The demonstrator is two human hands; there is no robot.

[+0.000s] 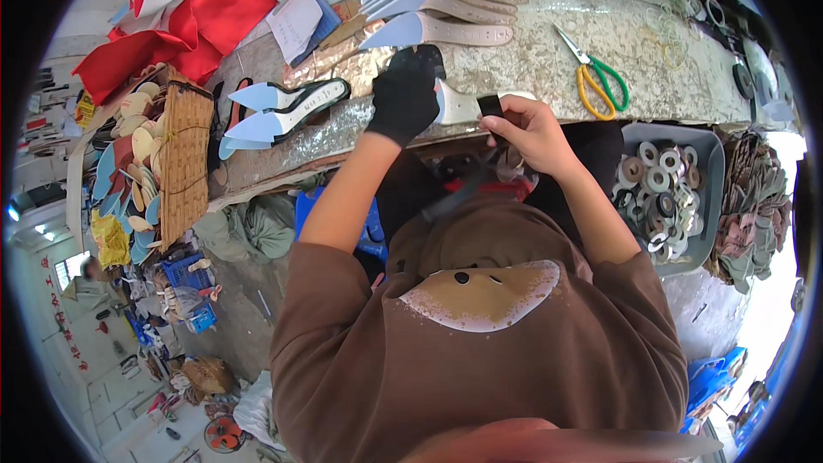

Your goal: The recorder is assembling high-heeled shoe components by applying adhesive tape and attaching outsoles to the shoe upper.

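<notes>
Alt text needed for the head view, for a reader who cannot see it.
A black-gloved left hand steadies a pale shoe insole on a workbench edge while the bare right hand pinches a black strap. Scissors lie nearby.

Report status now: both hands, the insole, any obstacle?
Left hand, black glove, grips insole. Right hand pinches black strap at its edge. Scissors lie apart.

Left hand [403,96]: black glove, gripping a shoe insole [459,105] at the worktop's [549,51] front edge.
Right hand [533,130]: bare, pinching what looks like a black strap [489,106].
Scissors [597,77]: right of the hands.
</notes>
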